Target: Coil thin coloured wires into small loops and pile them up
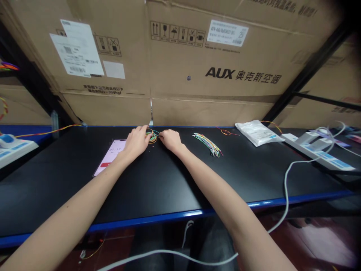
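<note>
A small loose coil of thin coloured wires point(152, 137), green, yellow and orange, lies on the black table between my two hands. My left hand point(137, 140) is at the coil's left side, thumb and fingers closed on the wires. My right hand point(170, 139) is at the right, its fingers pinched together at the end of a green wire that runs out of the coil. The fingertips are small and partly hidden. Under my left wrist a phone point(105, 164) shows a timer. To the right of my right hand lies a bundle of straight coloured wires point(207, 144).
A thin red-orange wire loop point(225, 132) and a white plastic packet point(257, 132) lie at the back right. Power strips point(318, 150) point(17, 148) sit at both sides. A white cable point(286, 180) hangs over the front edge. Cardboard boxes point(175, 82) wall the back.
</note>
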The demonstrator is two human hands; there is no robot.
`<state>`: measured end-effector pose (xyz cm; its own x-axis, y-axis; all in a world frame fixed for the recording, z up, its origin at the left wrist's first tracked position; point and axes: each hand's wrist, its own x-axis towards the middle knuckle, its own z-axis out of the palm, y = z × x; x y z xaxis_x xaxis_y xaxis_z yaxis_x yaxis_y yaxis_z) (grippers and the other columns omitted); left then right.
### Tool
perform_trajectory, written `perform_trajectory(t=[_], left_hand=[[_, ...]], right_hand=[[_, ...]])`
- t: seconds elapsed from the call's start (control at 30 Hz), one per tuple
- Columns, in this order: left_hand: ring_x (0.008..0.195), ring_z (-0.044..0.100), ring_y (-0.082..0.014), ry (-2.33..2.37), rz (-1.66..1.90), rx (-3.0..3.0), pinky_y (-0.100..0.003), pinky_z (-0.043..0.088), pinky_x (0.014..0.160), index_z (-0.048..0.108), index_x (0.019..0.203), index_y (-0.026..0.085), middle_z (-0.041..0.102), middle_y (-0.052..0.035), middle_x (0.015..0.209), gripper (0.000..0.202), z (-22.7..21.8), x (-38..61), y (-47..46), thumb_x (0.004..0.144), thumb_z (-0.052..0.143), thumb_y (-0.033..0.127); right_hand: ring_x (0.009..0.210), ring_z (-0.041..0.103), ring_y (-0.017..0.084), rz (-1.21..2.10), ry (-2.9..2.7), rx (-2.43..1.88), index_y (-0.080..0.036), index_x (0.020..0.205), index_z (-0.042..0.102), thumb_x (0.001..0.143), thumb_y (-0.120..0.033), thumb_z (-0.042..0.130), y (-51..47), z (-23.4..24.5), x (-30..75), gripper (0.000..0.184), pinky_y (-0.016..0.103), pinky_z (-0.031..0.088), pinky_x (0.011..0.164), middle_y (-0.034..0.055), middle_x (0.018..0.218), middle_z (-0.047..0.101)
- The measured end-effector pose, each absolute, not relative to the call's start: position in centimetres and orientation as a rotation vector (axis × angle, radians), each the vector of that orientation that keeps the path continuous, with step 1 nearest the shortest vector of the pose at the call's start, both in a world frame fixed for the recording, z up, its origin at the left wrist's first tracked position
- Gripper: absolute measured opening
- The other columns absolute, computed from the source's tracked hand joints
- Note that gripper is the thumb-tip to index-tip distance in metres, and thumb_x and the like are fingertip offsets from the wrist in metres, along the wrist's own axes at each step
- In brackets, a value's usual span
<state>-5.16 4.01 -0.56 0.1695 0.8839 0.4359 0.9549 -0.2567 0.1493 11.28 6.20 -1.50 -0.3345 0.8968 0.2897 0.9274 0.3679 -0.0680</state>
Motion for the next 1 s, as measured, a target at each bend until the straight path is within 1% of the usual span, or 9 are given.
perform_trajectory(t=[0.13,0.3,0.5,0.57,0.67,0.8,0.9,1.0], left_hand=[[0.110,0.056,-0.0285,-1.834,-0.798,-2.209,-0.040,0.045,0.093,0.053,0.123,0.016,0.061,-0.0134,0.120,0.036,-0.1,-5.4,4.0,0.093,0.045,0.032],[0.110,0.056,-0.0279,-1.857,-0.910,-2.147,-0.041,0.045,0.094,0.053,0.122,0.016,0.061,-0.0143,0.118,0.035,0.3,-5.7,4.0,0.093,0.044,0.033],[0.109,0.057,-0.0280,-1.901,-0.889,-2.127,-0.041,0.046,0.092,0.053,0.122,0.016,0.061,-0.0149,0.118,0.035,0.3,-5.7,3.8,0.094,0.043,0.033],[0.109,0.057,-0.0285,-1.908,-0.858,-2.131,-0.041,0.046,0.092,0.053,0.122,0.016,0.061,-0.0147,0.118,0.035,0.3,-5.5,3.7,0.094,0.043,0.033],[0.108,0.058,-0.0292,-1.921,-0.801,-2.143,-0.041,0.047,0.090,0.053,0.122,0.016,0.062,-0.0141,0.118,0.035,0.1,-5.2,3.5,0.094,0.044,0.033],[0.110,0.057,-0.0295,-1.907,-0.785,-2.178,-0.041,0.046,0.091,0.052,0.124,0.014,0.060,-0.0153,0.120,0.036,-0.3,-4.9,3.6,0.094,0.044,0.032],[0.113,0.055,-0.0286,-1.837,-0.802,-2.251,-0.040,0.045,0.095,0.052,0.125,0.013,0.059,-0.0162,0.121,0.037,-0.9,-4.7,3.8,0.093,0.044,0.029],[0.113,0.055,-0.0273,-1.763,-0.780,-2.326,-0.039,0.044,0.097,0.055,0.124,0.013,0.059,-0.0149,0.122,0.035,-1.5,-4.6,4.1,0.092,0.044,0.027]], right_hand=[[0.097,0.065,0.021,-0.165,-2.247,-1.662,-0.026,0.102,0.069,0.097,-0.031,0.038,6.5,-1.4,11.4,0.032,0.028,0.045,0.076,0.0066,0.104,0.071],[0.092,0.065,0.020,-0.204,-2.126,-1.584,-0.026,0.097,0.071,0.098,-0.033,0.038,6.2,-1.1,10.8,0.033,0.027,0.044,0.073,0.0066,0.100,0.073],[0.094,0.064,0.021,-0.331,-2.381,-1.365,-0.020,0.094,0.070,0.096,-0.022,0.042,5.3,-0.7,9.9,0.028,0.027,0.044,0.071,0.0094,0.101,0.071],[0.093,0.064,0.021,-0.348,-2.460,-1.308,-0.019,0.097,0.069,0.095,-0.021,0.044,5.2,-0.8,10.0,0.025,0.027,0.044,0.071,0.0097,0.101,0.071],[0.093,0.063,0.021,-0.329,-2.524,-1.242,-0.022,0.106,0.067,0.096,-0.021,0.044,5.2,-1.3,10.5,0.025,0.026,0.045,0.071,0.0078,0.104,0.070],[0.099,0.061,0.019,-0.281,-2.537,-1.158,-0.025,0.116,0.062,0.098,-0.022,0.038,5.2,-1.7,11.1,0.030,0.026,0.046,0.075,0.0047,0.116,0.066],[0.106,0.060,0.018,-0.239,-2.476,-1.162,-0.024,0.118,0.062,0.099,-0.022,0.036,5.0,-1.8,11.9,0.032,0.027,0.046,0.082,0.0045,0.124,0.064],[0.108,0.059,0.019,-0.206,-2.399,-1.216,-0.021,0.119,0.062,0.097,-0.022,0.038,4.7,-2.0,13.3,0.032,0.029,0.047,0.087,0.0053,0.126,0.062]])
